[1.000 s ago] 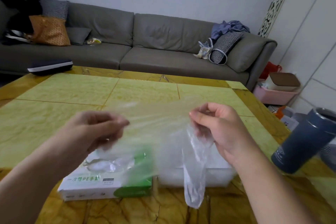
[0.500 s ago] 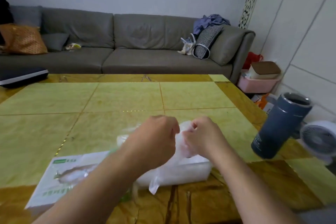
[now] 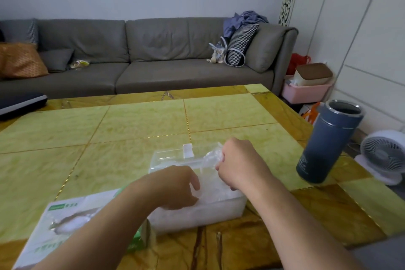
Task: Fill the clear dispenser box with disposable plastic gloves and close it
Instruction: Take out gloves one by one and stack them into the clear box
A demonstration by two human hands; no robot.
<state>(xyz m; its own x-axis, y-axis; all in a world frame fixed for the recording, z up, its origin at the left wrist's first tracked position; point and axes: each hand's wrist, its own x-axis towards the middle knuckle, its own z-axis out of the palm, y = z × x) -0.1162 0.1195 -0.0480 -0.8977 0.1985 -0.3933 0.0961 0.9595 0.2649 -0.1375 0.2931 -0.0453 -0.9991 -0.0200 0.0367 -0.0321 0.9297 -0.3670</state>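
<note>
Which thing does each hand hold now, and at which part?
The right hand grips a crumpled plastic glove by its bunched end, above the clear dispenser box. The left hand presses gloves inside the box; no grip is visible.

**Dispenser box at the near middle of the worktop**

The dispenser box [image 3: 197, 210] sat on the worktop [image 3: 135, 129], near its front edge, with gloves [image 3: 210, 201] inside it. The glove carton [image 3: 65, 226] lay just left of it, touching or nearly so. The left hand [image 3: 175, 186] was over the box's left part, the right hand [image 3: 238, 162] over its right end. The flask [image 3: 326, 142] stood well to the right on the worktop. The sofa [image 3: 153, 55] ran behind the worktop; the fan [image 3: 383, 155] sat beyond its right edge.
</note>
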